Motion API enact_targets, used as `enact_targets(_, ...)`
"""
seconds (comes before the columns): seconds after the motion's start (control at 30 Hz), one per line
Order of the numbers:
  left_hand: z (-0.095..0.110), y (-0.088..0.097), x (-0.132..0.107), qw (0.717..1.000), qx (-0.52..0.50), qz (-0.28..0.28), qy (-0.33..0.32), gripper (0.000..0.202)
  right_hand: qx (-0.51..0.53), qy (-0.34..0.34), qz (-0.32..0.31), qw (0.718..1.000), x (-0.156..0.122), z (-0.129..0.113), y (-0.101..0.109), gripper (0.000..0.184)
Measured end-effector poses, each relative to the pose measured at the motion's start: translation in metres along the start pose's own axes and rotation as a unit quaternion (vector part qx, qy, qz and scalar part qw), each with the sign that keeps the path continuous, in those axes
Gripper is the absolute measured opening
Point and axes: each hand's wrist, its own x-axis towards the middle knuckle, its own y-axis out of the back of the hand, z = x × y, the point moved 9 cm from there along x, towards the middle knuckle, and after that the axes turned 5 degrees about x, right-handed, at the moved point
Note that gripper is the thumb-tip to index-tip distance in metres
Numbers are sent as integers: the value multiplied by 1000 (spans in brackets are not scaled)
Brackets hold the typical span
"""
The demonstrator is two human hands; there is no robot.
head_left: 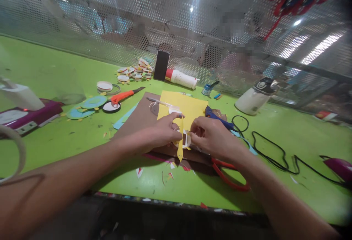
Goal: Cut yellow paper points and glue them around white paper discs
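My left hand [165,131] is closed, its thumb and forefinger on a narrow yellow paper strip [180,148] whose pointed end hangs toward me. Behind the strip is a small white paper piece [187,140] with a dark patch. My right hand [210,133] pinches the right side of this white piece, its fingertips partly hidden. Both hands are above a brown board [134,119] and a yellow paper sheet [192,102]. A pen [158,101] lies just beyond my left hand. Red-handled scissors [233,185] lie under my right forearm, blades out of sight.
A blue glue gun [220,118] with a black cord lies to the right. An orange cutter [125,95], turquoise discs [93,102] and a purple power strip [35,117] are left. Behind stand a phone [161,65], white-red paper roll [181,78] and white bottle [253,97].
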Motion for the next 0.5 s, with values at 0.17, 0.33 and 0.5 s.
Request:
enact_targets(0.17, 0, 0, -1, 999, -21, 7, 26, 77, 1, 41, 13, 999, -1, -5, 0, 12)
enact_targets(0.33, -2, 1, -1, 998, -41, 11, 41, 78, 64, 21, 12, 998, -1, 4, 1, 14)
enact_targets(0.5, -4, 2, -1, 994, -90, 11, 52, 76, 138, -16, 30, 990, 0, 19, 8, 13)
